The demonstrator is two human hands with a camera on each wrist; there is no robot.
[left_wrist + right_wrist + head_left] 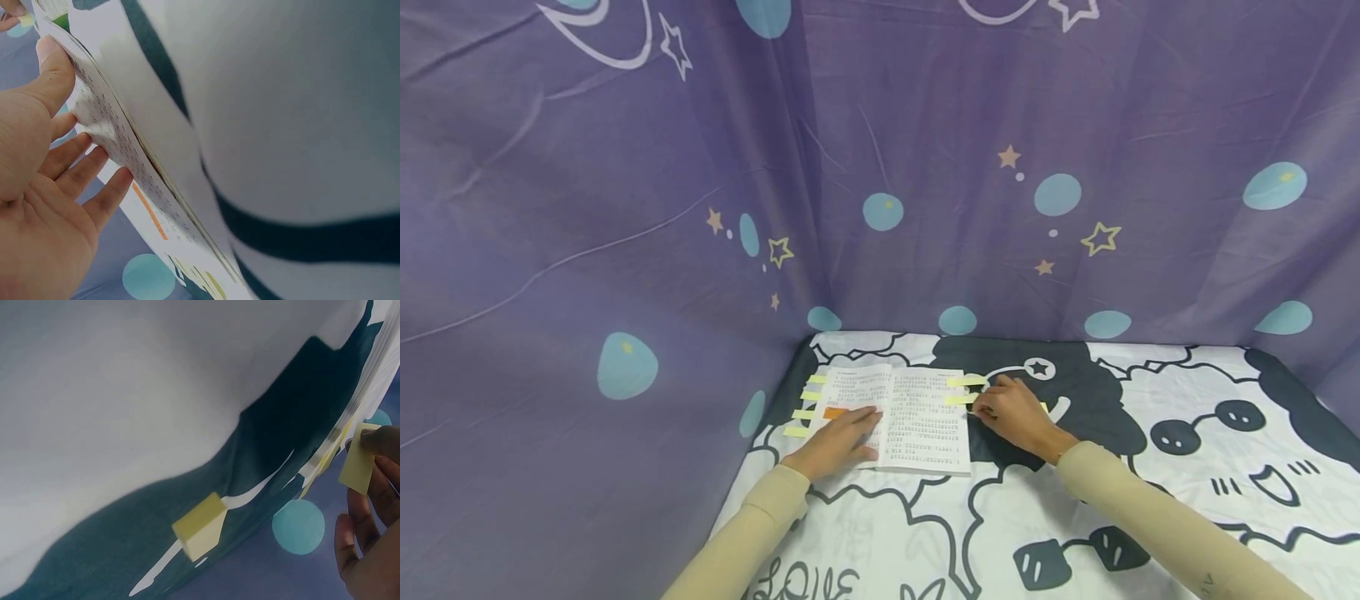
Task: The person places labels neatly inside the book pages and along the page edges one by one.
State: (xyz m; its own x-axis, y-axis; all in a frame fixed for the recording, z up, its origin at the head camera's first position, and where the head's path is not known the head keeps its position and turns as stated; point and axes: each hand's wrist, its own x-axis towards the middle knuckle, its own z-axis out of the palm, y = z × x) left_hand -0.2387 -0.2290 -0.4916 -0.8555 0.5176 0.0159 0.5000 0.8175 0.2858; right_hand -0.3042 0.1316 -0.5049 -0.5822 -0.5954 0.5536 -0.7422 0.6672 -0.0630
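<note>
- On the far left part of the cartoon-print cloth (1150,392), tucked into the corner of the purple star backdrop (625,208), we've got an open book (925,417) lying flat.
- Our left hand (838,442) rests on the left page with fingers straight and relaxed, gripping nothing, just pinning the page down.
- Our right hand (1015,414) sits at the book's right edge with fingertips curled round a single yellow sticky tab (357,464), pinched between thumb and finger.
- Looks to us like the tabbing step is well under way: yellow tabs (805,404) poke out of the left page edge, and two more tabs (964,390) stick out on the right.
- Next move probably calls for lining the pinched tab up just under the two right-side ones and pressing its sticky end onto the page edge while the left hand holds the book steady.
- Head view gives the whole layout, but the right hand hides the pinched tab there.
- Right wrist view shows that tab clearly, plus a little yellow pad of tabs (200,525) sitting on the cloth near the book.
- Left wrist view shows the palm (37,206) side with its spread fingers lying against the printed page (119,144), and an orange strip (150,211) on it.
</note>
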